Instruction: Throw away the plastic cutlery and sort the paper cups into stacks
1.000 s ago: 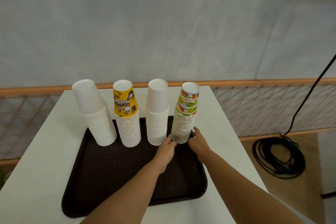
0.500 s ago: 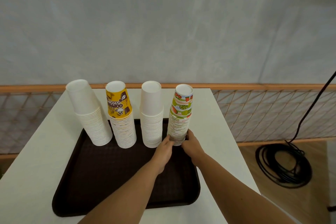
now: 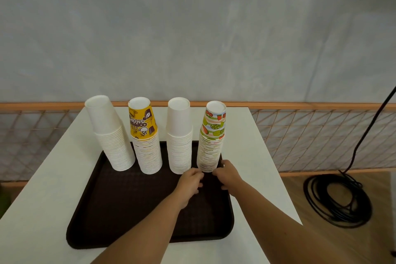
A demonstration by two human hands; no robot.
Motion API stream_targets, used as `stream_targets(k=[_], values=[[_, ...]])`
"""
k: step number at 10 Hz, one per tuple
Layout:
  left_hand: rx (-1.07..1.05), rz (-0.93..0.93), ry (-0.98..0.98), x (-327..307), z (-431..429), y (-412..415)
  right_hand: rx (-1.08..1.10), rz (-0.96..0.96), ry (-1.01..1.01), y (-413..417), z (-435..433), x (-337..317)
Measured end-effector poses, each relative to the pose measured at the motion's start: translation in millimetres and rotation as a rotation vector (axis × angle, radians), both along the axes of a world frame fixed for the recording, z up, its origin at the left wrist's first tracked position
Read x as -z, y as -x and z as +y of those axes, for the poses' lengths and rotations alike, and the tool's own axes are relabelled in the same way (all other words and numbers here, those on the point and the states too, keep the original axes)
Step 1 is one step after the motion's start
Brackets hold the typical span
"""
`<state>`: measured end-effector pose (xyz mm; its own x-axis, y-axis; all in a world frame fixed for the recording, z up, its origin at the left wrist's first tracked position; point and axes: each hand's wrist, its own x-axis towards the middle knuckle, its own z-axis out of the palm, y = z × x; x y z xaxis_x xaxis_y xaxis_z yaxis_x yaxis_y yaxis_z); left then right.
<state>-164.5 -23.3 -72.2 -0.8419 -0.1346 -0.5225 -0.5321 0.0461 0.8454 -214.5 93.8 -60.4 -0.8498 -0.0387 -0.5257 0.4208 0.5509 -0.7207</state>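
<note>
Four stacks of upturned, ribbed-rimmed paper cups stand in a row along the far edge of a dark brown textured plastic tray [image 3: 128, 210] on the smooth white worktop [image 3: 42, 199]. They are a leaning plain white stack [image 3: 113, 141], a yellow coffee-print stack [image 3: 147, 148], an upright plain white stack [image 3: 179, 141] and a fruit-print striped stack [image 3: 211, 148]. Both forearms reach forward over the tray. The left hand [image 3: 189, 181] and right hand [image 3: 229, 176] flank the fruit-print stack's base with curled fingers, fingertips at its lowest rims. Whether either hand actually grips it cannot be told.
</note>
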Motion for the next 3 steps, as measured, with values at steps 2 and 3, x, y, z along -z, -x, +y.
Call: stream_targets(k=[2, 3], values=[[0.102, -0.022, 0.143, -3.4, -4.1, -23.9, -0.274, -0.192, -0.151, -18.9, 1.3, -15.3], [0.190, -0.046, 0.249, -5.0, -12.1, -39.2, -0.396, -0.196, -0.209, -28.2, 1.1, -15.8]])
